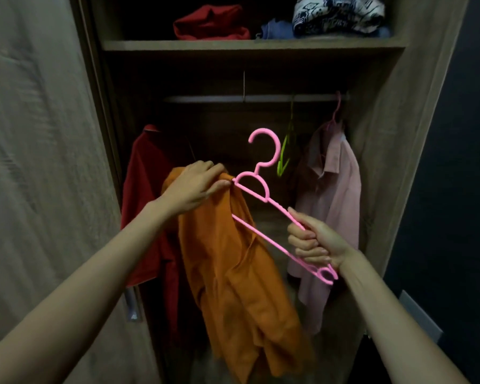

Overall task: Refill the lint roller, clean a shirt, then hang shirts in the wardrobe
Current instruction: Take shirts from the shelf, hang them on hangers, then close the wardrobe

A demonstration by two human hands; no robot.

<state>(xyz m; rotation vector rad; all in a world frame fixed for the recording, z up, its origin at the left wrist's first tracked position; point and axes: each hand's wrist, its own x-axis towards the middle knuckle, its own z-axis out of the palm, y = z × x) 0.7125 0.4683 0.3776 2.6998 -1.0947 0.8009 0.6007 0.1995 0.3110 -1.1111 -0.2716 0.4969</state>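
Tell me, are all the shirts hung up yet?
Not yet. Already hanging on the rail: a pink shirt and a red shirt. In hand: the left hand pulls the orange shirt onto a pink hanger held by the right hand. Left: hooking it on the rail.

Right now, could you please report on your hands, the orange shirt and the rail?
Left hand pinching orange shirt onto pink plastic hanger. Right hand gripping hanger's other end. Shirt half on. Rail free mid-span.
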